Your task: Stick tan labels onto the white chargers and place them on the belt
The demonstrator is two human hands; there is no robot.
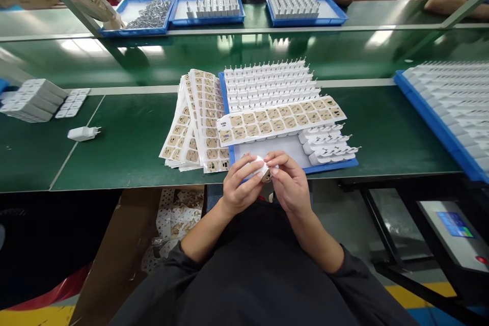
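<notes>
L hand (241, 186) & R hand (293, 186) close tog., fingers (241, 164) curled, forearms (206, 232) angled in.

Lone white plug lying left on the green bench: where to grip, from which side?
Take the white plug by its blocky body, probably from above or the left: it lies with its pins pointing right, so that approach should clear them.

The fingers (286, 161) are bare and slender, their nails too small to make out. Behind the fingers, bare wrists widen into bare forearms. Farther back from the fingers, near the elbows, begin a black left sleeve (170, 267) and a matching right sleeve (351, 267), both loose. Between the sleeves, behind the fingers, spreads a dark top (263, 270) of plain, matte cloth.
</notes>
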